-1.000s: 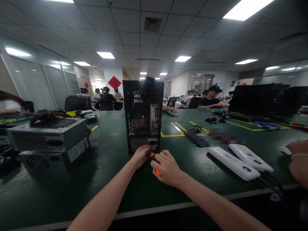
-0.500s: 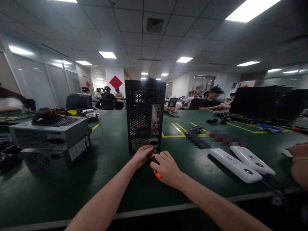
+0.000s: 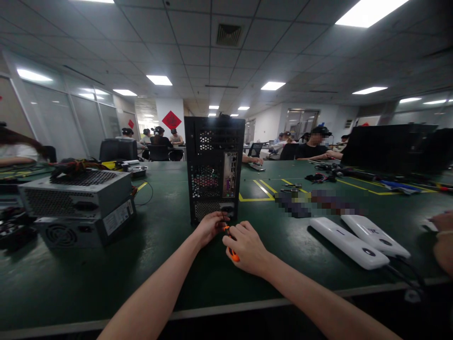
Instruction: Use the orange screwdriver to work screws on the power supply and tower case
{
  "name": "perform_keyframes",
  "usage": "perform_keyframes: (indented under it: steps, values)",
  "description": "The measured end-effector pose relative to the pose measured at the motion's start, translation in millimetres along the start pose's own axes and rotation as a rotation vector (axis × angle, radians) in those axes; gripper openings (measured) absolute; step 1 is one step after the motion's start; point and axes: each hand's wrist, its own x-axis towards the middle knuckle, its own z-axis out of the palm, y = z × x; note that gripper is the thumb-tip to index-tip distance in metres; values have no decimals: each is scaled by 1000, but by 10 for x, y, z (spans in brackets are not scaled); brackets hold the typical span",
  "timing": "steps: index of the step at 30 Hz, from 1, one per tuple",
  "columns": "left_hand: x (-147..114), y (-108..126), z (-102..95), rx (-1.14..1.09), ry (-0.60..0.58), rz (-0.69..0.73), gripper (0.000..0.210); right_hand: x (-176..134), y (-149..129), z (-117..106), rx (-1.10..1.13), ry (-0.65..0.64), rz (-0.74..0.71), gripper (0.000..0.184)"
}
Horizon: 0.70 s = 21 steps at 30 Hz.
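Note:
A black computer tower point(image 3: 215, 163) stands upright on the green table, its perforated rear panel and ports facing me. My right hand point(image 3: 246, 248) is closed around an orange-handled screwdriver point(image 3: 233, 255), its thin shaft pointing up toward the lower rear of the tower. Just left of the shaft, my left hand point(image 3: 210, 229) has its fingers drawn together near the power supply point(image 3: 210, 208) at the bottom of the case. Whatever those fingertips pinch is too small or hidden to make out.
Two stacked grey power supplies point(image 3: 76, 193) with cables on top sit at left, near a metal bowl point(image 3: 138, 170). Two white devices point(image 3: 348, 243) with cords lie at right. Beyond are tools, dark monitors point(image 3: 385, 148) and a co-worker's hand point(image 3: 444, 224) at the right edge.
Both hands stay at the tower's base, with the screwdriver's shaft and handle showing a little more now. The view has shifted very slightly.

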Motion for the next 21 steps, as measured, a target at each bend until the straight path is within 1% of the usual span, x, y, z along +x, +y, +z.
perform_keyframes:
  steps: [2,5,7,10,13,15,18,19,21]
  values:
    - [10,-11,-6,11,5,-9,19,8,-8,-1,2,18,11,10]
    - [33,-29,-16,26,4,-10,18,15,-9,33,16,45,67,17]
    - [39,-36,-19,29,-1,0,19,12,0,52,20,48,77,15]
    - [29,-33,-13,31,-13,6,19,4,12,36,1,29,21,9]
    - [15,-28,-4,28,-15,12,19,5,8,-12,-13,20,-16,8]
    - [13,-30,-1,23,-14,21,18,10,1,-25,-13,37,5,8]
    - [19,-36,-2,27,-9,27,16,12,-2,1,-6,78,82,17]
    - [20,-37,-3,30,-4,26,16,10,0,14,-2,85,101,18]
    - [22,-37,-4,32,5,22,17,5,8,28,5,83,92,15]
